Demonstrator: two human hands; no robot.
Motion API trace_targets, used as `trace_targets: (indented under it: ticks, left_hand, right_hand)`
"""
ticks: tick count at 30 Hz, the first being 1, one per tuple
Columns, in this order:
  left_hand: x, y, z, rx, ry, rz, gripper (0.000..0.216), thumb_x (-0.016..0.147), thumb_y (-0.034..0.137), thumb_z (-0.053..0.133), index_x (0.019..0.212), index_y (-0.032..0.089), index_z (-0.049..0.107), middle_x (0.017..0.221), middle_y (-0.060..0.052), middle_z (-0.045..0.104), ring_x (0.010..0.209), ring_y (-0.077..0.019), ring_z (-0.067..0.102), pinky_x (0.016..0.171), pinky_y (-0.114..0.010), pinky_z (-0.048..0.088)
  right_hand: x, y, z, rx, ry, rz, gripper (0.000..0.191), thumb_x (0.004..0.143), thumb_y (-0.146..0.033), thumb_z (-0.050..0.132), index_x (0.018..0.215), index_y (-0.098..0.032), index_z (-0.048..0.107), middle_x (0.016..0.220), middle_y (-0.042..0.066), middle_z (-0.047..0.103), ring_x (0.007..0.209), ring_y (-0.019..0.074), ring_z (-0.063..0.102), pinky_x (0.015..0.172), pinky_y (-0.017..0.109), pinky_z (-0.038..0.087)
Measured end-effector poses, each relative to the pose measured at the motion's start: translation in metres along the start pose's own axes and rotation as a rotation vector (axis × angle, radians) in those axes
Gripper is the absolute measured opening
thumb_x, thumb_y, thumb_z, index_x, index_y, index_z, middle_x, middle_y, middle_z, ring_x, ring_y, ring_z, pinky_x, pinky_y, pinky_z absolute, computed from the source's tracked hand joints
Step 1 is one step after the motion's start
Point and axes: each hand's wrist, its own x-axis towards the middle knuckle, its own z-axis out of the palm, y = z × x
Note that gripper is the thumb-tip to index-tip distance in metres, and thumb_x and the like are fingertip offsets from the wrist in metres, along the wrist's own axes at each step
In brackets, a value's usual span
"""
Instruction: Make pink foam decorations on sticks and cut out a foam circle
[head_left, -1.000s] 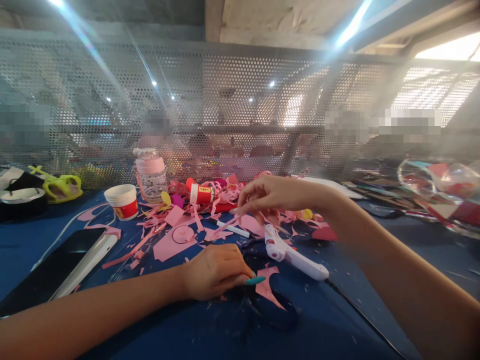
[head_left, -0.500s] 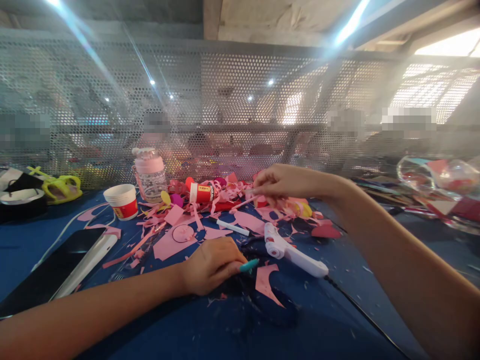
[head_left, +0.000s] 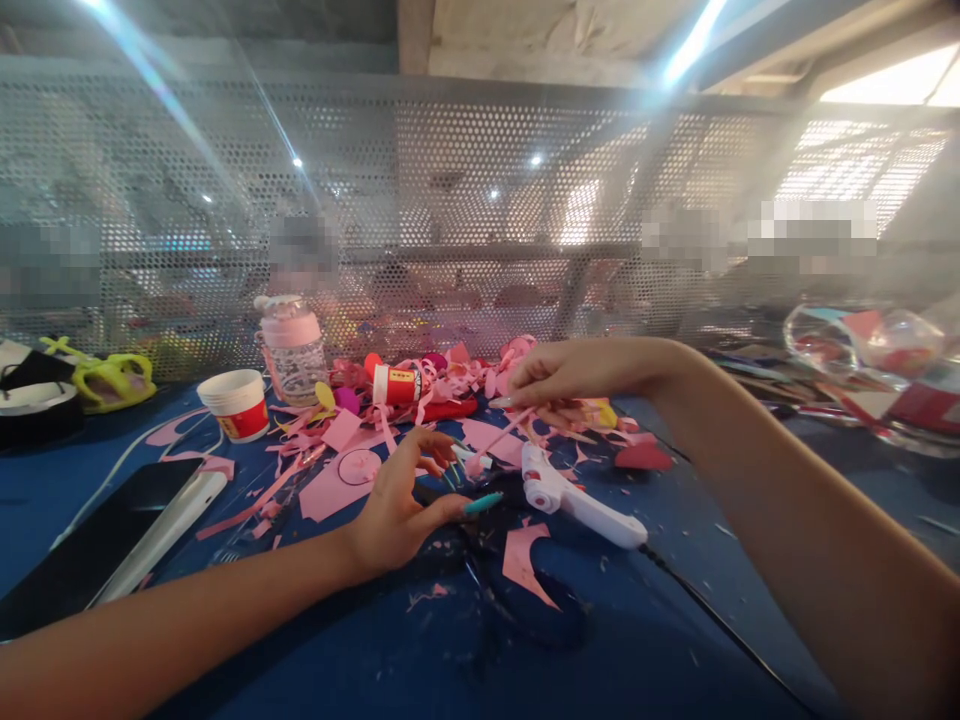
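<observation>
My right hand [head_left: 566,385] is closed in a pinch above the scrap pile, with a thin pink paper strip [head_left: 504,437] hanging down to the left from its fingers. The strip's lower end is near my left hand [head_left: 416,495], which is held over the blue table, thumb and fingers apart, with long teal nails. Nothing shows clearly in its grasp. Between the hands and to the right lies a white glue gun [head_left: 585,508] with a black cord. Below its nozzle is a curved pink paper offcut [head_left: 526,565]. A white pen [head_left: 480,460] is partly hidden by my left fingers.
Behind the hands, pink scraps [head_left: 349,480] surround a tipped red-and-white paper cup [head_left: 397,385]. More cups [head_left: 236,405], a pink-lidded bottle [head_left: 292,345], and a black phone-like slab [head_left: 97,540] are on the left. Clear plastic packaging [head_left: 862,345] is at right, with a perforated screen [head_left: 480,220] behind.
My left hand has opened, its fingers lifting apart from the thumb. The pink strip in my right hand has swung lower, toward the left hand. The view has shifted slightly.
</observation>
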Motion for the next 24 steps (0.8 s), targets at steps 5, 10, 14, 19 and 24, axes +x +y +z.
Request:
trace_targets:
  ticks: [5,10,14,19,24]
  left_hand:
    - [-0.003,0.001,0.002,0.124,0.078,-0.005,0.030,0.076,0.026,0.059,0.101,0.020,0.042,0.089,-0.002,0.049,0.073,-0.0121,0.049,0.066,-0.029,0.045]
    - [-0.002,-0.006,0.005,0.082,0.184,-0.077,0.045,0.073,0.031,0.062,0.108,0.020,0.036,0.102,-0.007,0.045,0.088,-0.0167,0.048,0.072,-0.033,0.046]
    - [0.014,-0.012,-0.002,-0.023,0.343,-0.084,0.053,0.072,0.035,0.064,0.113,0.019,0.036,0.112,-0.009,0.043,0.105,-0.0197,0.045,0.090,-0.038,0.039]
    - [0.041,-0.001,-0.018,-0.375,0.316,-0.219,0.038,0.077,0.045,0.054,0.102,0.017,0.055,0.102,-0.006,0.057,0.099,-0.0176,0.052,0.087,-0.032,0.041]
    - [0.041,0.013,-0.017,-0.506,0.255,-0.358,0.028,0.070,0.042,0.062,0.076,0.014,0.065,0.061,0.001,0.060,0.055,-0.0098,0.055,0.050,-0.020,0.044]
  right_hand:
    - [0.008,0.000,0.006,0.086,-0.052,-0.032,0.042,0.080,-0.052,0.049,0.059,-0.016,0.054,0.045,-0.003,0.052,0.037,0.0049,0.040,0.040,0.019,0.031]
    - [0.016,0.005,0.009,0.296,-0.053,-0.018,0.040,0.080,-0.047,0.052,0.056,-0.017,0.046,0.039,-0.008,0.038,0.032,0.0024,0.028,0.035,0.018,0.019]
    - [0.034,-0.001,0.016,0.744,0.076,0.023,0.038,0.083,-0.037,0.050,0.054,-0.018,0.036,0.037,-0.011,0.027,0.032,0.0027,0.016,0.035,0.018,0.010]
    - [0.069,-0.036,0.066,1.046,0.425,-0.081,0.033,0.091,-0.036,0.026,0.062,-0.022,0.025,0.041,-0.011,0.022,0.033,0.0059,0.016,0.035,0.018,0.017]
    - [0.089,-0.058,0.134,1.372,0.697,-0.175,0.021,0.083,-0.041,0.040,0.074,-0.024,0.032,0.046,-0.010,0.029,0.032,0.0071,0.023,0.033,0.019,0.023]
